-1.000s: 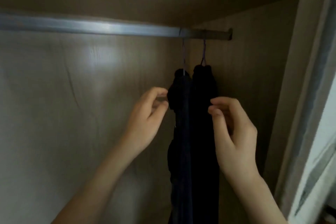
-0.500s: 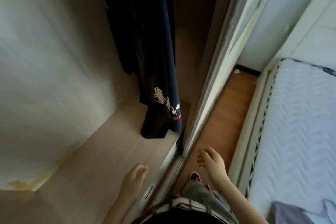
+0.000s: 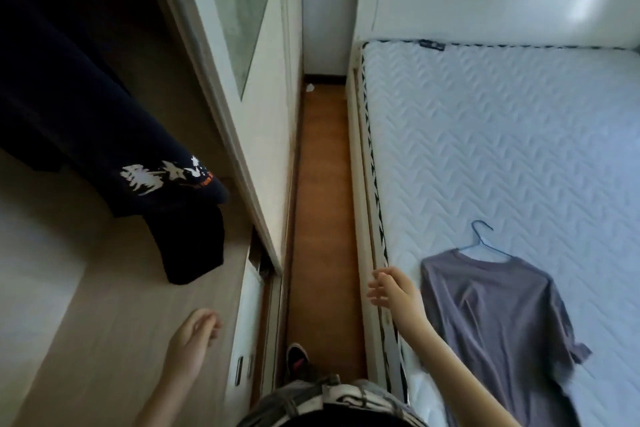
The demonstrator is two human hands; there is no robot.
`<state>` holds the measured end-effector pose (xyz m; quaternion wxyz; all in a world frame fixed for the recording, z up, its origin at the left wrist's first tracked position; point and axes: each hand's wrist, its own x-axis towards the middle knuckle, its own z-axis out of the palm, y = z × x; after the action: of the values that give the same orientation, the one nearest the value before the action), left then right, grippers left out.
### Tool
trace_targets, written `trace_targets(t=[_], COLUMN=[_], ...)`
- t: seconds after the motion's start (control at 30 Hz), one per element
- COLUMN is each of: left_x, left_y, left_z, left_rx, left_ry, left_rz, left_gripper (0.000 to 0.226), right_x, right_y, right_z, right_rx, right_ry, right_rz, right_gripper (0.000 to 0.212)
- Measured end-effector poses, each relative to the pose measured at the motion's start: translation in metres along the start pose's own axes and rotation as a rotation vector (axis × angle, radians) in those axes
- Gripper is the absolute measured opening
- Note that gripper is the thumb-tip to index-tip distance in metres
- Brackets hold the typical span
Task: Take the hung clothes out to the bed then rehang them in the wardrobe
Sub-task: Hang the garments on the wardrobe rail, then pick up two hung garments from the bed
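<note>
Rehanging step: right hand (image 3: 388,288) open, empty, near grey T-shirt (image 3: 498,315) on blue hanger (image 3: 485,246); left hand (image 3: 195,333) loosely curled, empty. Next likely: grasp hanger.

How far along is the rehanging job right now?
Two dark garments already hang in the wardrobe. Both hands are empty: the left hand is low, the right hand is by the bed. Left: the purple shirt on its blue hanger.
</note>
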<state>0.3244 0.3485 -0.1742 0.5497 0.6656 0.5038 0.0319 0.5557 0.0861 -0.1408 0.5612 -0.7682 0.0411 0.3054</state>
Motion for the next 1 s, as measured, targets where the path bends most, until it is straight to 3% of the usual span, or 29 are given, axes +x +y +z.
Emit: trace_targets(t=[0.33, 0.53, 0.73, 0.87, 1.0], left_x=[-0.017, -0.026, 0.016, 0.07, 0.126], left_y=[0.081, 0.129, 0.173, 0.178, 0.147], left_z=[0.181, 0.299, 0.435, 0.547, 0.655], left_rx=[0.278, 0.573, 0.888, 1.001, 1.054], left_ry=[-0.513, -0.756, -0.903, -0.937, -0.9], left_rz=[0.183, 0.335, 0.505, 0.527, 0.571], left_gripper=[0.021, 0.02, 0.012, 0.017, 0.029], right_x=[-0.077, -0.095, -0.033, 0.04, 0.114], right_y=[0.128, 0.169, 0.21, 0.262, 0.333], right_z=[-0.146, -0.208, -0.242, -0.25, -0.24], right_rx=[0.284, 0.273, 0.012, -0.053, -0.205], right_ry=[0.455, 0.725, 0.878, 0.961, 1.022], right_rz=[0.201, 0.234, 0.297, 0.398, 0.478], right_gripper=[0.018, 0.017, 0.013, 0.039, 0.046])
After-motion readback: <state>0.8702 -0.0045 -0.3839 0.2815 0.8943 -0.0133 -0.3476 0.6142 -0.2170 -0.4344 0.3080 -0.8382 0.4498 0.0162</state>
